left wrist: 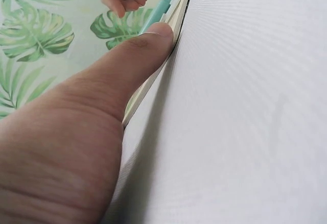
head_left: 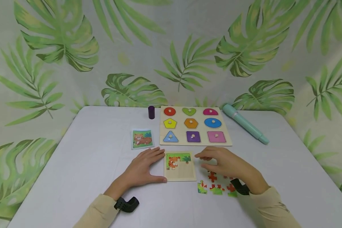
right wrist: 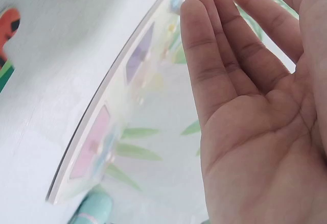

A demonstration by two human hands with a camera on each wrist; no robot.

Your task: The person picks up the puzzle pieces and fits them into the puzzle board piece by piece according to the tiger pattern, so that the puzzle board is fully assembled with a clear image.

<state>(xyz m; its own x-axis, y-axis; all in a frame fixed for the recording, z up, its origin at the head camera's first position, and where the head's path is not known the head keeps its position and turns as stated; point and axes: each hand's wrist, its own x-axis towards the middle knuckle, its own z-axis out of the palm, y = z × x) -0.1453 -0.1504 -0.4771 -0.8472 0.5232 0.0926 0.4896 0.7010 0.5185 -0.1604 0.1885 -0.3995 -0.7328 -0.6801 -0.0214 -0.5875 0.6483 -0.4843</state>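
A square wooden jigsaw tray [head_left: 182, 175] lies mid-table, with joined pieces showing a tiger's head [head_left: 173, 162] and green leaves along its top and left; the rest of its floor is bare wood. My left hand [head_left: 141, 167] is spread along the tray's left side, thumb by the lower left corner and fingertips by the upper left. Just right of the tray hovers my right hand [head_left: 228, 162], fingers loosely bent in the head view, nothing held in the right wrist view. Several loose jigsaw pieces [head_left: 216, 190] lie below it, some partly hidden by the hand and wrist.
Behind the tray is a wooden knob puzzle board [head_left: 180, 136] with coloured shapes. A tiger picture card [head_left: 142, 139] lies left of it, and a dark purple cylinder [head_left: 151, 112] stands near the back edge. A teal tube-shaped object [head_left: 245, 124] rests at back right.
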